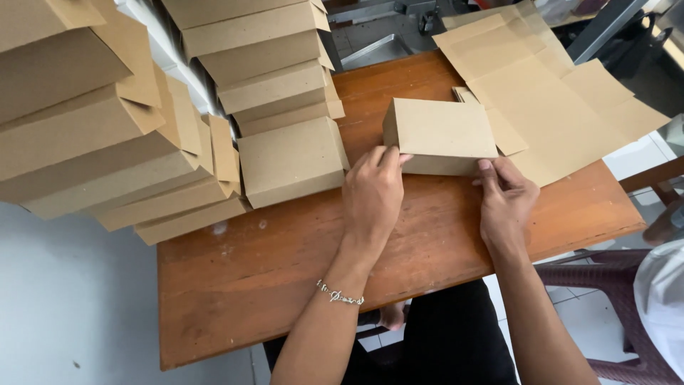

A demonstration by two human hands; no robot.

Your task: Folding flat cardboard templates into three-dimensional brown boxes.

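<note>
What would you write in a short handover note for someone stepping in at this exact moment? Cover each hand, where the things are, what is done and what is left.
Left hand: fingertips pressed on the near left edge of the folded box. It wears a bracelet on the wrist.
Right hand: fingers on the box's near right corner.
The box sits closed on the wooden table, partly over the flat cardboard blanks at the far right.
Done: leaning stacks of folded boxes fill the table's left and far side.
Left: the flat blanks are still unfolded; how many cannot be told.
</note>
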